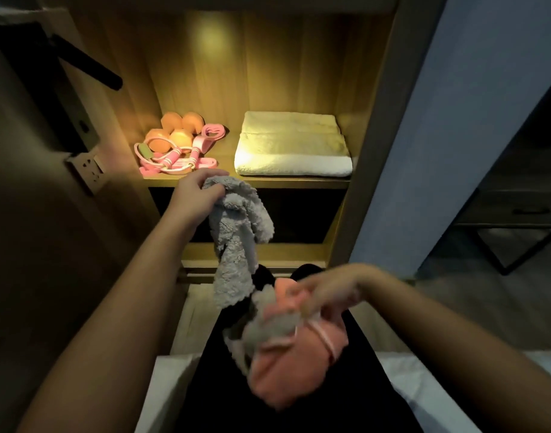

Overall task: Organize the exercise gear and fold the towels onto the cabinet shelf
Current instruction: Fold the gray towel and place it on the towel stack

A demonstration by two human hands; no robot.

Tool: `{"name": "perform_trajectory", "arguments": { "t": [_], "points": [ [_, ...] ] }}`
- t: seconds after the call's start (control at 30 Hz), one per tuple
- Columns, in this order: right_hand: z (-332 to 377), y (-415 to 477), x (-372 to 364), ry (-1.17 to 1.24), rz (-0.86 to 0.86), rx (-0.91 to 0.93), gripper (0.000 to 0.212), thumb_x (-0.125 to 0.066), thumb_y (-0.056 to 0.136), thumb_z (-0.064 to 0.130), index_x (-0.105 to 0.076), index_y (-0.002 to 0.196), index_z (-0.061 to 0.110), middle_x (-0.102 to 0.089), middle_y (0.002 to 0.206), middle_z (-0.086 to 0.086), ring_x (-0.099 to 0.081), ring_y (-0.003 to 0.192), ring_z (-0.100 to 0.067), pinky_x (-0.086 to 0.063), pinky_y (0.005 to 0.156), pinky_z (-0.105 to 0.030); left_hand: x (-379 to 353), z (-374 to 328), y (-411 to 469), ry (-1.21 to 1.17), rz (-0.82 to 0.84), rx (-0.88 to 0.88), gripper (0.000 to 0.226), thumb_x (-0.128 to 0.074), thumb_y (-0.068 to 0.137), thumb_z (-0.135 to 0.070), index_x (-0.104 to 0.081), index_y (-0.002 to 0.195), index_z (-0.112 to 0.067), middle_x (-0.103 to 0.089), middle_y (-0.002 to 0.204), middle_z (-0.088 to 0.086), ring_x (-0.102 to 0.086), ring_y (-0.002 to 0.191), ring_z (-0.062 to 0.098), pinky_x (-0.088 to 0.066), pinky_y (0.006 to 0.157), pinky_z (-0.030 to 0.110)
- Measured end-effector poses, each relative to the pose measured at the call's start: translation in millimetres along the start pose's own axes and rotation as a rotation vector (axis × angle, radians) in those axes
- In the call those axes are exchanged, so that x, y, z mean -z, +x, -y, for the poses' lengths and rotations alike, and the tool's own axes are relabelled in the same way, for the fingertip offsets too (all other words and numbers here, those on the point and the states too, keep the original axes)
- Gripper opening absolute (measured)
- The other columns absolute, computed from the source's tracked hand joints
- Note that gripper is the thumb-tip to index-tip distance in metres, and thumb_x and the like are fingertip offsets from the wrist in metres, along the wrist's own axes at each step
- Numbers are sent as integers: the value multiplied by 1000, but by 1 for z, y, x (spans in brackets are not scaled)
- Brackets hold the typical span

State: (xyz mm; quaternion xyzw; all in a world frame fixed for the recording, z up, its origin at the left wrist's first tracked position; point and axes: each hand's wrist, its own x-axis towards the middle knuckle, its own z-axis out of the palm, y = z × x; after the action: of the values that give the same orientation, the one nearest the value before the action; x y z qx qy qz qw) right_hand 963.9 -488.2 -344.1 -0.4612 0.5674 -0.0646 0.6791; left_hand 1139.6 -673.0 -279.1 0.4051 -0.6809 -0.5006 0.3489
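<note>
Bottom centre, nearest: pink towel (302, 357), bunched, over the person's dark lap. Right hand (327, 292) sits on its top edge w/ fingers bent down, pinching the pink cloth; motion blur hides exact finger spread. Grey towel (236, 226) hangs as a twisted strip from mid-frame down to the pink towel, lower end mixed in w/ it.

Left hand (199, 192), centre-left, grips the grey towel's upper end, fingers curled tight round the fabric, just in front of the shelf (283, 182) edge.

On the lit shelf, upper centre: folded white towel (292, 145) on the right side, lying flat. Left side: orange dumbbells (174, 132) at the back, pink jump rope (180, 157) coiled in front, touching them.
</note>
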Motion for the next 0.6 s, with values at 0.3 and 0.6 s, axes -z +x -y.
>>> {"name": "perform_trajectory", "arguments": {
  "t": [0.3, 0.6],
  "points": [
    [-14, 15, 6, 42, -12, -34, 29, -58, 97, 30, -58, 126, 22, -63, 119, -7, -69, 82, -24, -62, 66, -34, -25, 34, -19, 6, 145, 60, 32, -52, 88, -4, -71, 100, -28, -68, 101, -3, -65, 94, 15, -50, 67, 24],
    [20, 40, 61, 133, -915, 439, 45, -74, 85, 19, -54, 125, 18, -62, 117, 0, -62, 105, -13, -56, 88, -36, -40, 25, 9, -270, 240, 113, 31, -47, 91, 1, -72, 101, -15, -73, 101, 10, -68, 94, 25, -54, 79, 37]
  ]
}}
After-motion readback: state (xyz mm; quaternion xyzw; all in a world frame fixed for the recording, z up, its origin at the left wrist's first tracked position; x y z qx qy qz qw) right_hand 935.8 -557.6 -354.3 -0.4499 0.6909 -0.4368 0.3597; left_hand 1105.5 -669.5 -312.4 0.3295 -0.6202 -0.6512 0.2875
